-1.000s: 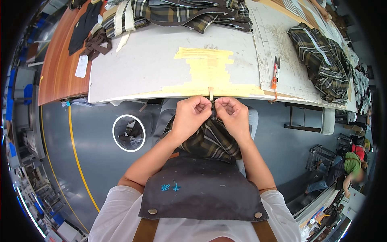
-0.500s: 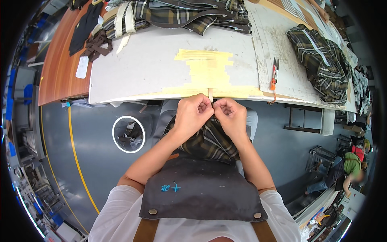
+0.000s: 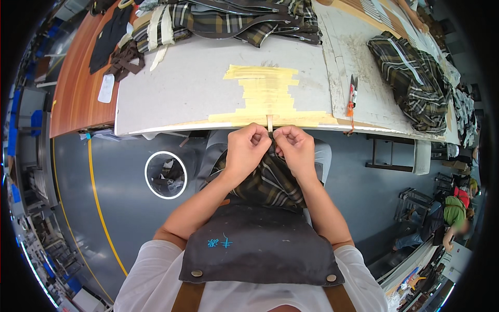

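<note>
Dark plaid cloth [image 3: 270, 179] lies over my lap and rises between my hands at the table's front edge. My left hand [image 3: 246, 151] is closed, thumb and forefinger pinched together on the top of this cloth. Close beside it, my right hand [image 3: 296, 148] pinches the cloth too, its fingertips almost meeting the left ones. Just beyond the fingertips, a narrow pale strip [image 3: 270, 120] hangs over the table edge from a patch of yellow tape [image 3: 265, 96]. The exact bit of cloth between the fingers is mostly hidden.
On the white table [image 3: 176, 93], a plaid garment pile [image 3: 228, 21] lies at the back and a plaid bundle [image 3: 410, 83] at the right. Small snips [image 3: 353, 91] with an orange tie lie near the right. A white-rimmed bin [image 3: 166, 175] stands left on the floor.
Both hands have shifted very slightly to the left, still pinching at the table edge. A small gap shows between the fingertips.
</note>
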{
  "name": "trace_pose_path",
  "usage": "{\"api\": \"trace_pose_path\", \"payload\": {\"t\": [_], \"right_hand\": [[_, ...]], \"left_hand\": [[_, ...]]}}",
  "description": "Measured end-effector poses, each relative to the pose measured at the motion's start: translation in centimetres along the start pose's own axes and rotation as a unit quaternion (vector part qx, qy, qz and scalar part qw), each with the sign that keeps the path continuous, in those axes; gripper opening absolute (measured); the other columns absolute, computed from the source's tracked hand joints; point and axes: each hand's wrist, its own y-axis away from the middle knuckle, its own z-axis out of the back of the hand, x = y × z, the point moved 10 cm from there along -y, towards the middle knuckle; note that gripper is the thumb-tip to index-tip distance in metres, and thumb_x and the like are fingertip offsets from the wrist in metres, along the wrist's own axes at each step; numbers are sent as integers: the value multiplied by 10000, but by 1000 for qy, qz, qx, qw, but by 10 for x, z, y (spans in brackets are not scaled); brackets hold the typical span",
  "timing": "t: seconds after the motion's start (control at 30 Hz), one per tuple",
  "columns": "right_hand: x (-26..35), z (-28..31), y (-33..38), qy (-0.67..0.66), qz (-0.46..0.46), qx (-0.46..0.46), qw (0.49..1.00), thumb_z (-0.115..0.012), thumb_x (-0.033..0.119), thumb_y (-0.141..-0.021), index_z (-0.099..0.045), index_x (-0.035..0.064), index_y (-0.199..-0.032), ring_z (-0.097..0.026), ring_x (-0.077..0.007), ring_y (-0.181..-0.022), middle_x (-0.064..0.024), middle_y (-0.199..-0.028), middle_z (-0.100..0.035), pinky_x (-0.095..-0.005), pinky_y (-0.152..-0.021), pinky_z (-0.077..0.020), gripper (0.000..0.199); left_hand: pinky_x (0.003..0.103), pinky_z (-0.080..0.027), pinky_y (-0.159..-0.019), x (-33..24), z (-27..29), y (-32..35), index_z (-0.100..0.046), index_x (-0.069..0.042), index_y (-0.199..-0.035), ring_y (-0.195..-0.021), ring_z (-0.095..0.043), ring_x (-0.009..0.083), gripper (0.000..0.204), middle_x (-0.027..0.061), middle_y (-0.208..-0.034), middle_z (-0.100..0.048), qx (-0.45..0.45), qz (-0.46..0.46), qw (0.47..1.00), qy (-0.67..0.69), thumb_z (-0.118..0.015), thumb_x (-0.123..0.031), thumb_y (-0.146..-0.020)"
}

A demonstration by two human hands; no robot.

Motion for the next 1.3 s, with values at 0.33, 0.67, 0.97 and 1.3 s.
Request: {"api": "trace_pose_path", "payload": {"t": [0.33,0.67,0.97,1.3], "right_hand": [[-14,-3,7,-110,-81,38,990,-605,0,-787,-601,-40,-900,-542,-49,-615,-18,-741,-596,-184,-558,-450,120],[-12,0,7,-9,-24,5,1000,-619,3,-794,-577,-24,-900,-516,-26,-635,-1,-759,-573,-161,-549,-418,117],[-14,-3,14,-110,-41,-4,993,-597,3,-821,-569,-5,-897,-494,-7,-635,25,-754,-562,-151,-534,-387,82],[-17,2,16,-93,-59,-10,994,-623,12,-809,-600,-23,-903,-530,-20,-664,-1,-772,-600,-151,-579,-427,103]], "left_hand": [[215,-456,-527,-8,-2,5,-577,31,-770,-543,-545,66,71,53,-604,-597,19,-7,1000,-16,-609,-30,-753],[277,-440,-599,25,11,26,-553,28,-952,-756,-564,165,231,128,-899,-584,-50,13,996,-68,-638,-112,-789],[288,-364,-902,73,-21,19,-473,21,-1163,-1031,-491,183,406,111,-1127,-520,80,45,985,144,-622,-84,-801],[227,-425,-811,101,-56,16,-588,16,-1074,-914,-542,84,255,27,-1004,-607,213,197,870,398,-597,-58,-830]]}}
